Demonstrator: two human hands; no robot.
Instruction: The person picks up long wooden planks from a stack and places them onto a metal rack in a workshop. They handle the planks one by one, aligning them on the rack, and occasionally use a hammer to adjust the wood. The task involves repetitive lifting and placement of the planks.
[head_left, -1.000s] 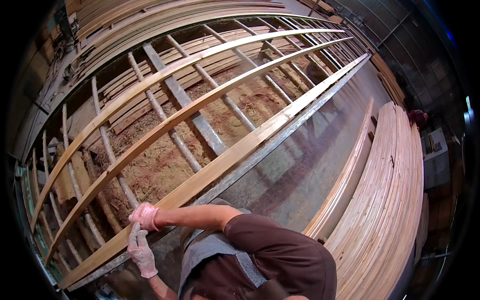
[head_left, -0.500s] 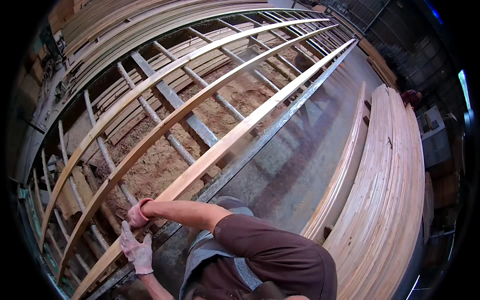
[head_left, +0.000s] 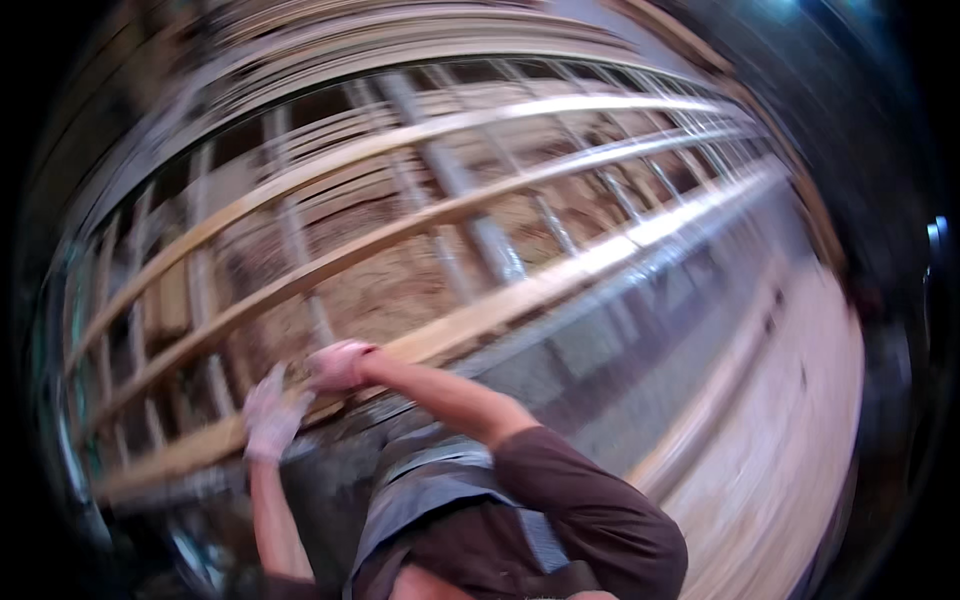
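A long pale wooden board (head_left: 480, 318) lies nearest me along the front of a metal roller frame (head_left: 492, 248). My left hand (head_left: 273, 418), in a pale pinkish glove, rests on this board near its left part, fingers stretched out and thumb apart. Just to its right, my right hand (head_left: 340, 366), in a pink glove, is curled over the same board; its fingertips are hidden. Two more long boards, a middle board (head_left: 370, 248) and a far board (head_left: 300, 180), run alongside across the rollers. Motion blur smears the picture.
Brown sawdust (head_left: 375, 300) shows beneath the rollers. Beyond the frame are stacked long boards (head_left: 400, 40). On my right, past a strip of grey floor (head_left: 600, 345), lies a large stack of pale boards (head_left: 780, 440).
The whole view has swung, so the boards now run flatter across it. Both hands appear higher and remain at the nearest board.
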